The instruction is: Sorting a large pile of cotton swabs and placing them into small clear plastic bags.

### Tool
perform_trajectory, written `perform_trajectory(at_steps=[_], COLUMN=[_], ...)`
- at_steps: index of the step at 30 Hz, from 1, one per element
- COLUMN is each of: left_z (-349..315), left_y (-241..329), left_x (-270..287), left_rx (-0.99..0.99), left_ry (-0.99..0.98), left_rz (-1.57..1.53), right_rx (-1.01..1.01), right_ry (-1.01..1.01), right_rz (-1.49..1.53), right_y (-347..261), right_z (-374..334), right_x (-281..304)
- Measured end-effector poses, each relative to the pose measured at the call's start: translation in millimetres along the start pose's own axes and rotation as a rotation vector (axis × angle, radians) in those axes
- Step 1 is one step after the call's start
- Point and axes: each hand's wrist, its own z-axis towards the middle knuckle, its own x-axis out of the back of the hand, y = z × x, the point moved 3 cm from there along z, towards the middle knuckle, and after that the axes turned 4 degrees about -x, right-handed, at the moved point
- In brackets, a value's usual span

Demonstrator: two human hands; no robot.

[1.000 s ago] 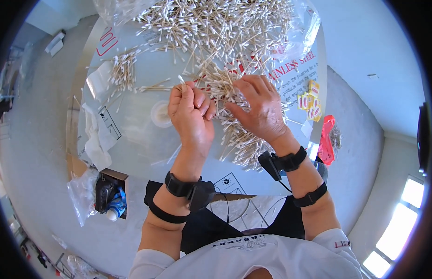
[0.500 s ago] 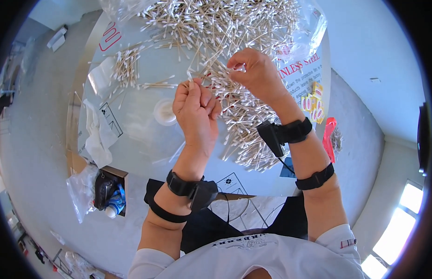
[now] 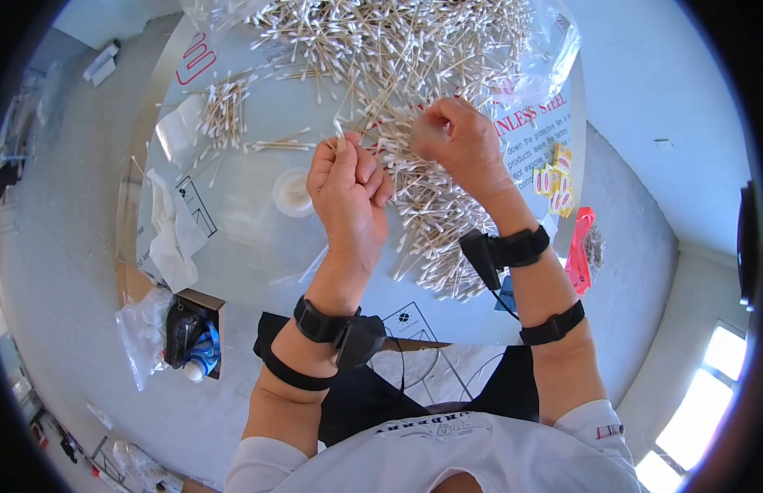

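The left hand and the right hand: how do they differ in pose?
The left hand is a closed fist holding a few cotton swabs upright; the right hand pinches swabs over the big pile. The left is above bare table, the right above swabs. Both wear black wrist straps.

Left of the hands, crumpled white plastic wrap [image 3: 172, 238] lies on the desk [image 3: 258, 246] beside a small round white lid [image 3: 293, 193], while a red tag [image 3: 578, 251] sits to their right.
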Motion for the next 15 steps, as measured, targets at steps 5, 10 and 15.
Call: perform_trajectory(at_steps=[5, 10, 15], left_z=[0.0, -0.2, -0.7], left_y=[0.3, -1.0, 0.6], left_x=[-0.1, -0.5, -0.7], left_rx=[-0.008, 0.005, 0.009], left_ry=[-0.007, -0.014, -0.022], left_rz=[0.015, 0.016, 0.038], right_rx=[-0.063, -0.156, -0.186], right_ry=[0.028, 0.026, -0.036], right_rz=[0.033, 0.061, 0.078], right_y=[20.0, 26.1, 14.3], right_z=[-1.0, -2.7, -10.5], right_x=[12.6, 17.8, 15.8])
